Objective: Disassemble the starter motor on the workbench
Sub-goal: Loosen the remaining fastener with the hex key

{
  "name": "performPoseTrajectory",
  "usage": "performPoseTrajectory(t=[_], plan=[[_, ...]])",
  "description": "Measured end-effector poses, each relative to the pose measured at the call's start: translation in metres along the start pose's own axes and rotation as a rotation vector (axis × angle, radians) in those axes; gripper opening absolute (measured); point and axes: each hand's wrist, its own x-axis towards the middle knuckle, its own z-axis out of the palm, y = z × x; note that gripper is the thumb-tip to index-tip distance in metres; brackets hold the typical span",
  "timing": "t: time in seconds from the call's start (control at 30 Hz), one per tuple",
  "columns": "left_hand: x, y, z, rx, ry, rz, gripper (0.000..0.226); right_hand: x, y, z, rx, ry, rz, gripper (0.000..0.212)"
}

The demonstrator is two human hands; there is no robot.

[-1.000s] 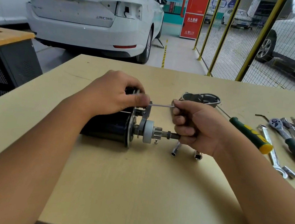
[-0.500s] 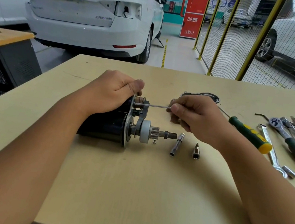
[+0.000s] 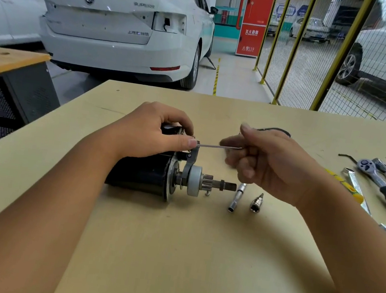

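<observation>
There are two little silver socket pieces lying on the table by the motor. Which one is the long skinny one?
The long socket, the one lying nearer the starter motor's shaft. The short socket, farther from the motor, is stubby with a pointed tip.

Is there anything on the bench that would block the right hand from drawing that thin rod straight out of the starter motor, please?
Nothing visible does. The thin rod runs clear above the workbench, pinched by the right hand; the left hand steadies the starter motor. The loose sockets lie lower, nearer the viewer.
</observation>
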Motion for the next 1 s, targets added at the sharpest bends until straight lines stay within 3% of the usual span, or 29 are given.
performPoseTrajectory(t=[0.17, 0.33, 0.47, 0.63, 0.77, 0.87, 0.93, 1.0], plan=[[0.001, -0.001, -0.001, 0.006, 0.009, 0.005, 0.021, -0.001, -0.003, -0.005, 0.136, -0.090, 0.105, 0.039], [0.000, -0.003, -0.001, 0.002, 0.013, 0.012, 0.020, -0.004, -0.006, -0.009, 0.050, -0.109, 0.285, 0.046], [0.001, -0.002, 0.000, -0.003, 0.010, 0.007, 0.021, -0.004, -0.006, -0.012, 0.104, -0.174, 0.315, 0.037], [0.001, -0.001, -0.001, -0.013, 0.009, 0.002, 0.020, -0.002, -0.001, -0.018, -0.001, -0.215, 0.198, 0.023], [0.000, 0.000, -0.002, -0.020, 0.010, -0.003, 0.021, 0.000, 0.006, -0.019, -0.487, -0.075, -0.143, 0.012], [0.000, 0.000, -0.002, -0.026, 0.012, -0.003, 0.021, 0.002, 0.006, -0.017, -0.718, 0.015, -0.370, 0.018], [0.000, 0.000, -0.002, -0.027, 0.012, -0.003, 0.021, 0.003, 0.004, -0.017, -0.728, 0.051, -0.353, 0.016], [0.000, 0.000, -0.001, -0.028, 0.016, -0.009, 0.021, 0.002, 0.003, -0.014, -0.580, 0.060, -0.218, 0.010]])
